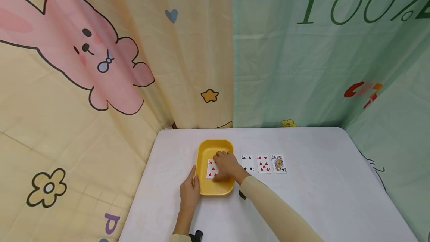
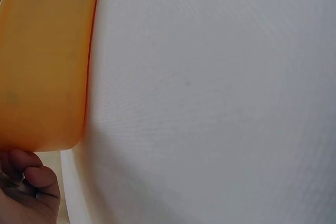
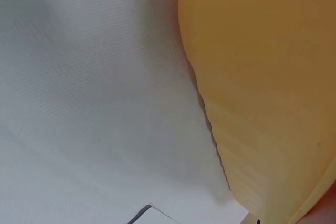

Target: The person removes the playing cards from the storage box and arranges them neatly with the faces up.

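A yellow tray (image 1: 203, 188) stands on the white table. My left hand (image 1: 189, 193) grips its left side near the front corner; in the left wrist view curled fingers (image 2: 41, 178) sit against the tray's wall (image 2: 44, 66). Inside the tray lies a playing card with red hearts (image 1: 210, 170), its right part hidden by my right hand (image 1: 226, 164). That hand reaches in over the tray's right rim and spans the card, fingers at the far edge and thumb at the near edge. In the right wrist view the tray's wall (image 3: 262, 77) hides most of this hand.
Right of the tray, three face-up cards form a row: a spades card (image 1: 248, 163), a hearts card (image 1: 264, 164) and a picture card (image 1: 279, 164). White cloth covers the table (image 1: 319, 189). Printed curtains (image 1: 282, 55) hang behind and at the sides.
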A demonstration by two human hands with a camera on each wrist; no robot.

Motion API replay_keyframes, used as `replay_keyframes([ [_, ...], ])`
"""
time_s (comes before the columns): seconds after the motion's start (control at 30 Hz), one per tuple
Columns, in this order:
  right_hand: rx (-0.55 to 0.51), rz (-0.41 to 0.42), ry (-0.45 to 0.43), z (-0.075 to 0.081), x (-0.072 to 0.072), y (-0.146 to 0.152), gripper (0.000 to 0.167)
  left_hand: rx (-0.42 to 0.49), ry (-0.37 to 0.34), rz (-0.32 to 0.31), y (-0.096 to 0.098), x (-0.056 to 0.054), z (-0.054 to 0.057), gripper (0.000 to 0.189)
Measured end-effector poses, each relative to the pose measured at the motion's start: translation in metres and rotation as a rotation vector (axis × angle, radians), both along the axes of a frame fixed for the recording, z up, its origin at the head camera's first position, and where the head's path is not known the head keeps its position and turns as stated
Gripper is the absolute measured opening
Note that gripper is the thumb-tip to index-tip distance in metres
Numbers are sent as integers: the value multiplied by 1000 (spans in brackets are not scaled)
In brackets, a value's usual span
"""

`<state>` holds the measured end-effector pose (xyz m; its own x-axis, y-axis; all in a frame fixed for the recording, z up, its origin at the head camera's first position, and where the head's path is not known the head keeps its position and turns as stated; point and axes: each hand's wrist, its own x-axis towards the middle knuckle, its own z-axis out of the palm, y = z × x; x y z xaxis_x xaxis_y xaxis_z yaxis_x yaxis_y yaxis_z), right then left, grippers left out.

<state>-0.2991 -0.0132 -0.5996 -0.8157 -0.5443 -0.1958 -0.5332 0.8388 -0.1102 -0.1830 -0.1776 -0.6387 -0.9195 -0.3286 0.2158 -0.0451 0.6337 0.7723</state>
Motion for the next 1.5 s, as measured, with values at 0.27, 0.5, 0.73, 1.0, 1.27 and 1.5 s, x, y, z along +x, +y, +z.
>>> replay_keyframes([
  [0.27, -40, 2, -20, -2, 1, 4, 90, 0, 11, -2, 2, 0, -1, 46],
  [0.5, -251, -26, -16, 6, -2, 20, 93, -2, -7, -11, 2, 1, 2, 46],
  [0.73, -401, -110, 75, 24, -11, 65, 91, 23, -39, 11, -2, 1, 6, 46],
  [1.0, -410, -295, 101, 32, -9, 159, 95, 31, -52, 3, -1, 0, 4, 46],
  [1.27, -325, -382, 115, 22, -6, 249, 91, 37, -37, 5, -2, 0, 4, 47],
  [1.5, -215, -393, 52, 13, 6, 292, 87, 43, -46, 1, 0, -1, 4, 47],
])
